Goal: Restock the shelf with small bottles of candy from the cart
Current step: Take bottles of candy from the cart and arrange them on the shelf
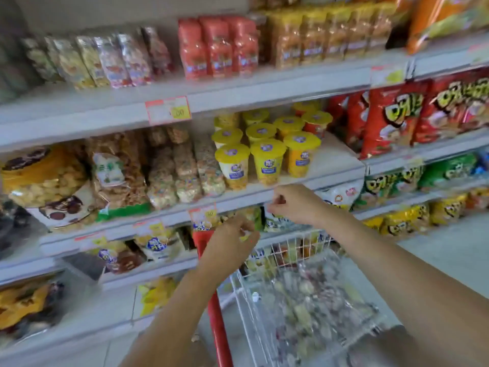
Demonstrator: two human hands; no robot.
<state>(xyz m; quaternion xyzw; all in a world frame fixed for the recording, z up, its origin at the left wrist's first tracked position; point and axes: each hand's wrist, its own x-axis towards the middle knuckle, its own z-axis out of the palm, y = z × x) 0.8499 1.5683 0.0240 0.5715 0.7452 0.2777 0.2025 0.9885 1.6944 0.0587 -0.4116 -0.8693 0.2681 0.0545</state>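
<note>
Several small candy bottles with yellow lids (267, 157) stand in rows on the middle shelf (336, 162), with bare shelf to their right. My right hand (295, 205) hovers just below that shelf's front edge, fingers loosely curled, nothing visible in it. Lower and to the left, my left hand (231, 243) hangs above the cart's red handle (215, 308), fingers also loosely curled and apparently holding nothing. The white wire cart (247, 284) below both hands holds a blurred heap of packaged goods (307, 303). The whole frame is motion-blurred.
Bagged snacks (185, 168) fill the shelf left of the bottles, and red chip bags (391, 117) stand to the right. More snack bags line the shelves above and below. Price tags (169, 109) hang on the shelf edges. Pale floor (444, 250) shows to the right of the cart.
</note>
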